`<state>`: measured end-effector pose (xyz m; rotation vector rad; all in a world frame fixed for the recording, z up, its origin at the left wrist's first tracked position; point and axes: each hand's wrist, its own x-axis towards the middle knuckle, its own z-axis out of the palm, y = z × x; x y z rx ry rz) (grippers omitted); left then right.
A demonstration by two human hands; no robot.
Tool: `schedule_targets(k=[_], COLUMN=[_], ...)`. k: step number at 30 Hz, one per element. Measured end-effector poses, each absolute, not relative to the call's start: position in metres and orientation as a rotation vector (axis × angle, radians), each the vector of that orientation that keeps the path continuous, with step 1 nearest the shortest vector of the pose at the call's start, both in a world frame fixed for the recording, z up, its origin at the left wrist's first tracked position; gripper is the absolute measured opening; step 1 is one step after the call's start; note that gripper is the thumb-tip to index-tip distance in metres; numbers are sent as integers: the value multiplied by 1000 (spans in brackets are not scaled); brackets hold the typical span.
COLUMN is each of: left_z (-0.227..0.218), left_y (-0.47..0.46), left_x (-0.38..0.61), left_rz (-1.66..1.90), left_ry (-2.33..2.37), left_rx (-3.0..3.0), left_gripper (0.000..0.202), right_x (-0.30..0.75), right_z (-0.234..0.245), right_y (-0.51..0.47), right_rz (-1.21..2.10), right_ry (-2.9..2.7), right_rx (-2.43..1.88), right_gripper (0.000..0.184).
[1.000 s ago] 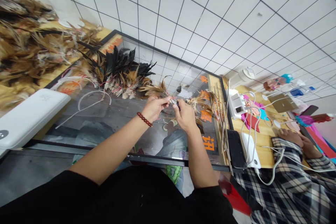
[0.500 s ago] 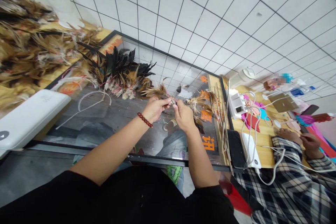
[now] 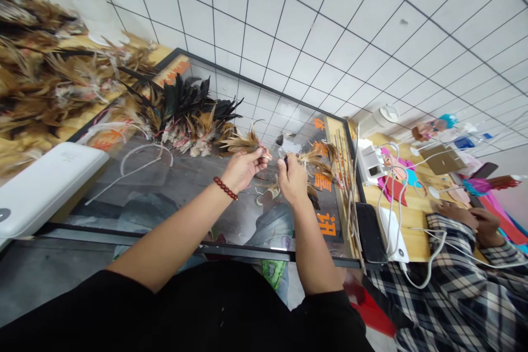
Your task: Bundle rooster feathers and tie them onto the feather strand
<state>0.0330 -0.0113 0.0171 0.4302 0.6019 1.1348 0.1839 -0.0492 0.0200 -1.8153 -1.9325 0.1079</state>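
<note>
My left hand (image 3: 244,168), with a red bead bracelet (image 3: 225,188) on the wrist, pinches the quill end of a small bunch of brown feathers (image 3: 242,143) that fans out to the left. My right hand (image 3: 292,177) is closed on a small dark tool (image 3: 283,157) close to the quills; I cannot make out what tool it is. Both hands hover over a glass tabletop (image 3: 185,176). More brown feathers (image 3: 317,158) lie just right of my right hand.
A pile of black and brown feathers (image 3: 185,110) lies at the back left, a larger brown heap (image 3: 45,77) further left. A white box (image 3: 41,181) sits at the left edge. Thin sticks (image 3: 350,187), a phone (image 3: 369,234) and chargers lie right. A person in plaid (image 3: 466,280) sits right.
My hands have drawn slightly apart, and the right hand has shifted a little right with the tool. The view has tilted slightly.
</note>
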Motion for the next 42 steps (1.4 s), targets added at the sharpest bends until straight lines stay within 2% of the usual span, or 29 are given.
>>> schedule_targets(k=[11, 20, 27, 42], left_z=[20, 20, 18, 12], left_y=[-9, -6, -9, -13], left_x=[29, 29, 34, 42], left_rz=[1180, 1210, 1182, 1185], left_ry=[536, 544, 593, 604], left_rx=[307, 264, 301, 395], left_gripper=[5, 8, 6, 17], right_x=[184, 182, 180, 178], right_z=[23, 23, 25, 25], right_y=[-50, -50, -50, -51], right_rz=[147, 86, 51, 83], right_ry=[-2208, -2243, -2220, -2219], right_rx=[-1767, -1771, -1808, -1860], right_gripper=[38, 32, 32, 36])
